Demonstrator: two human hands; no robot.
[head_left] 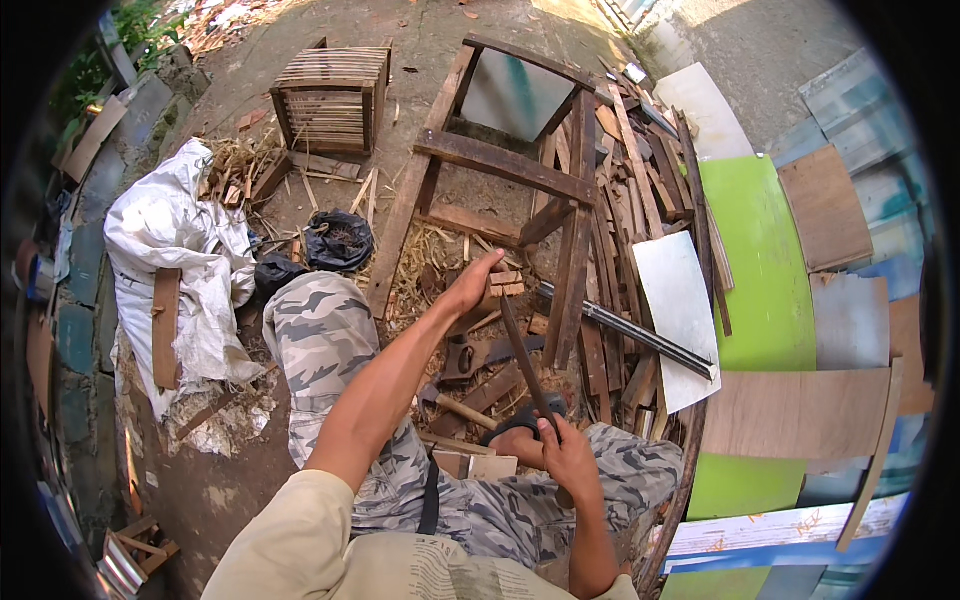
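You sit on the ground with your camouflage-trousered knees [330,340] drawn up; your left hand [470,285] stretches forward, fingers pressed together over a small block of wood [500,288] lying among the scraps at the foot of the weathered wooden frame [500,165]; your right hand [568,455] sits close to your lap, fingers curled tight around the near end of a long, thin, dark strip [522,355], flat like a blade or a slat, I cannot tell which, that slants up and forward toward the block; judging by how things lie, the work looks to be in its middle: loose offcuts [490,390] and straw-like shavings [430,265] already litter the ground between your legs, a hammer [455,405] lies untouched there, and the frame stands bare and dismantled in part, with a heap of rough planks [625,190] stacked against its right side waiting; the wood is grey, dry and splintery; a slatted crate [333,98] stands beyond, a crumpled white sack [175,250] and a black bag [338,240] lie to your left, and smooth green and pale boards [760,270] lean on the right; a dark metal bar [630,335] rests across the planks.
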